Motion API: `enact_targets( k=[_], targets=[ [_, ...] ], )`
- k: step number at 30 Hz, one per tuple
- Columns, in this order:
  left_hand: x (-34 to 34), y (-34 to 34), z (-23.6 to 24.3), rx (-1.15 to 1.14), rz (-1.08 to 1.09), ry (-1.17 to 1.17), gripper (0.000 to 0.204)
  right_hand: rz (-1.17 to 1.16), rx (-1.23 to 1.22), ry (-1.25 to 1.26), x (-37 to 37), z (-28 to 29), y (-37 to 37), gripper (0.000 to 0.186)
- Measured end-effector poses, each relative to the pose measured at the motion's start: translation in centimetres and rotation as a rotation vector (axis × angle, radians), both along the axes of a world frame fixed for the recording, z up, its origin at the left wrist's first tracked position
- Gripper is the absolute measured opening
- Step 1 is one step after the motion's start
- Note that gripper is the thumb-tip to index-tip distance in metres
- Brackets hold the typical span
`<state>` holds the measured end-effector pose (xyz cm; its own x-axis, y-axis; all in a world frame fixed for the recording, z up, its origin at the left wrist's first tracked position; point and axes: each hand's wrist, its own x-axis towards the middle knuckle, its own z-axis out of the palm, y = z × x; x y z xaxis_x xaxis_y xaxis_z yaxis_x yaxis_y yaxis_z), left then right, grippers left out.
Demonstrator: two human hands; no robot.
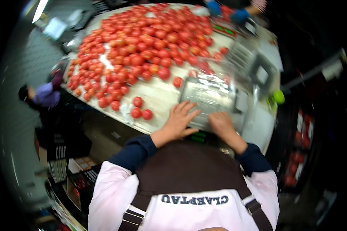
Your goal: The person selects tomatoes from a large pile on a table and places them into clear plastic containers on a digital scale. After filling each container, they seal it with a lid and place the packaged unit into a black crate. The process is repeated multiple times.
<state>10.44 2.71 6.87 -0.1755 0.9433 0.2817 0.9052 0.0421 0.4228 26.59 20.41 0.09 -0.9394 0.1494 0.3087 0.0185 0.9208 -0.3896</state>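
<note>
My left hand lies with its fingers spread at the near left edge of a square metal scale pan. Clear plastic film, shiny and creased, stretches over the pan. My right hand is closed, knuckles up, at the pan's near right side against the film; what its fingers hold is hidden. Green digits of a display glow just below my hands. Some red tomatoes show blurred through plastic at the pan's far side. One loose tomato sits left of the pan.
A large heap of tomatoes covers the far left of the pale table. Grey plastic trays and a bright green object stand on the right. Across the table, another person's blue-gloved hands work near another scale.
</note>
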Motion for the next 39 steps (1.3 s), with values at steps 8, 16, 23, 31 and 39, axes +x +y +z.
enact_targets(
  k=[8, 16, 23, 31, 39],
  targets=[
    [-1.1, 0.1, -7.0, -0.228, -0.127, 0.157, 0.02, -1.003, -0.515, 0.311, 11.9, -0.9, 4.4, 0.01],
    [-1.3, -0.5, -6.0, -0.223, -0.133, 0.179, 0.026, -0.884, 0.056, -0.152, 20.1, -13.3, 7.1, 0.012],
    [-2.0, -2.4, -4.2, -0.085, -0.058, 0.079, 0.026, -0.999, -0.706, 0.192, 23.3, -12.9, 11.0, 0.011],
    [-3.1, -3.7, -3.6, 0.076, 0.097, -0.039, 0.026, -0.706, -1.278, 0.407, 14.5, -1.8, 9.8, 0.027],
    [-0.9, -1.7, -2.0, 0.226, -0.048, 0.032, 0.038, -0.233, 0.053, 0.145, -6.9, -2.4, 1.0, 0.019]
  ],
)
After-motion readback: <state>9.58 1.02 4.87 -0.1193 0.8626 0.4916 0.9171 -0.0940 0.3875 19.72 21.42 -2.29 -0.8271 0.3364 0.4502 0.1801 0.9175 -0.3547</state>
